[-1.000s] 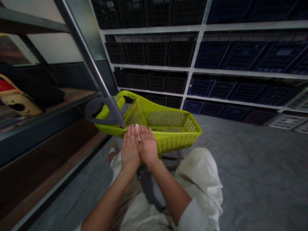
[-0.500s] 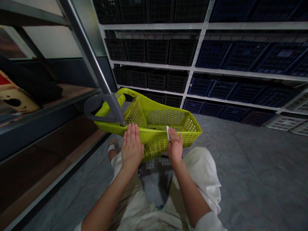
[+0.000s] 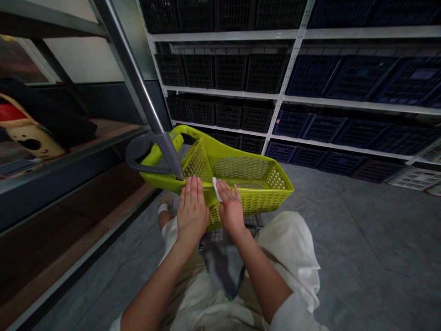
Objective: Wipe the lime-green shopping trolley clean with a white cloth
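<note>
I sat on the floor with the lime-green basket in front of my knees, tilted on its side against the grey pole. My left hand lay flat and open on the basket's near rim, fingers together, pinning it rather than gripping it. My right hand sat just beside it on the same rim, pressing a small white wipe under its fingertips; the two hands were near each other but apart.

To do this wiping well, I judged the left palm had to bear down firmly so the basket could not rock against the pole, while the right drew the wipe along the rim in long overlapping passes, keeping it folded flat under the fingers. The mesh holes below the rim would likely snag the wipe, so light pressure there seemed wiser.
</note>
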Available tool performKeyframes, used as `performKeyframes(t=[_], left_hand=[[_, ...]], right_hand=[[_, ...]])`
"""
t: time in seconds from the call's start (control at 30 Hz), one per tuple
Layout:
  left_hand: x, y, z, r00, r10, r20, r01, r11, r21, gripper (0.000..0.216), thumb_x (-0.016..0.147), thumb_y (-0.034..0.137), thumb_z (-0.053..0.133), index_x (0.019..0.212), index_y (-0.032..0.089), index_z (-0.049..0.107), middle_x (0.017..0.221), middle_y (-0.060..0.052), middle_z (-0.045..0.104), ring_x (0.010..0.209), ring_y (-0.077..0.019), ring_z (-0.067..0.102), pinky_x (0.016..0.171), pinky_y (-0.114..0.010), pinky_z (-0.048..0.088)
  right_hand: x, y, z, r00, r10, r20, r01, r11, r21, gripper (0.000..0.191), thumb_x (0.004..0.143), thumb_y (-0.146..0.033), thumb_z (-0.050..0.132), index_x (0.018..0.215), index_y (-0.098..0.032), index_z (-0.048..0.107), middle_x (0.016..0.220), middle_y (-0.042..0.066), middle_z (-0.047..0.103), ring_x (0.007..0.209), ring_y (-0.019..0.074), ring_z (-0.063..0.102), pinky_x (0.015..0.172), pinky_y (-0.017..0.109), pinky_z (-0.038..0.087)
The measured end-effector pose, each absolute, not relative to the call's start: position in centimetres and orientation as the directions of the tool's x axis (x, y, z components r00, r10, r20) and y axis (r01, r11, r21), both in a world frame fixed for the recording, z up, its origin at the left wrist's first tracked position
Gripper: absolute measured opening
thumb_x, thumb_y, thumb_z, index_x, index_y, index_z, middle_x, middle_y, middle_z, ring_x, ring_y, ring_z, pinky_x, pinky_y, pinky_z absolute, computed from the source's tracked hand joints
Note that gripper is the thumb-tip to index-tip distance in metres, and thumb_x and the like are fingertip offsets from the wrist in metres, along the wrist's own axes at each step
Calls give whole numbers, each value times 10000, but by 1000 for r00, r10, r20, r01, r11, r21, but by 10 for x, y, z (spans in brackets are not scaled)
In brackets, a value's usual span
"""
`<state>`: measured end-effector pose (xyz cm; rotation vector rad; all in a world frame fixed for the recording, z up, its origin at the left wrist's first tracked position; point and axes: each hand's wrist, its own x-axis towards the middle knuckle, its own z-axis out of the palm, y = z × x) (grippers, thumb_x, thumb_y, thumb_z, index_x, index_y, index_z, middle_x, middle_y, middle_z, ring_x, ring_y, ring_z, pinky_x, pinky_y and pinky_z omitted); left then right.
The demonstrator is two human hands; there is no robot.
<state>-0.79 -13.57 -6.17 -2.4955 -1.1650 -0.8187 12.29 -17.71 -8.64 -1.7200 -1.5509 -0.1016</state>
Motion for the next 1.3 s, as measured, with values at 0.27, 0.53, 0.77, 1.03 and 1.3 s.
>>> performKeyframes(t=[0.27,0.53,0.77,1.03,1.3], left_hand=[[-6,-137,-62,501,631,593,761,-647,45,793,850,149,490,1554,-31,172,1628,-248,227,1538,-322,153,1243,-485,215],[-3,-135,-66,485,630,606,774,-632,38,701,911,158,418,1550,-29,197,1625,-243,240,1541,-308,141,1239,-486,231],[-5,-136,-63,503,618,604,767,-642,17,684,918,160,418,1543,-35,220,1615,-244,267,1540,-313,146,1236,-487,234],[-4,-136,-63,499,624,601,760,-648,43,792,858,154,488,1558,-25,162,1619,-257,247,1536,-319,161,1242,-490,217],[-1,-137,-64,486,625,610,765,-642,48,800,866,149,481,1566,-16,130,1615,-261,255,1534,-328,161,1237,-505,229]], right_hand=[[183,-210,-120,484,690,538,834,-178,-523,719,769,16,359,1426,-218,534,1474,63,558,1420,183,455,1253,494,171],[113,-169,-86,335,767,547,840,20,-543,671,800,-17,396,1451,-142,504,1478,96,550,1423,188,445,1242,405,246],[110,-168,-81,207,796,568,852,139,-505,729,780,-1,369,1483,-175,457,1517,51,509,1455,152,397,1268,412,143],[197,-216,-127,484,675,557,840,-179,-513,748,749,22,366,1435,-236,519,1479,50,554,1430,164,439,1257,484,123],[157,-198,-110,515,673,531,804,-164,-571,693,788,13,356,1414,-212,548,1457,64,575,1421,174,450,1256,472,141]])
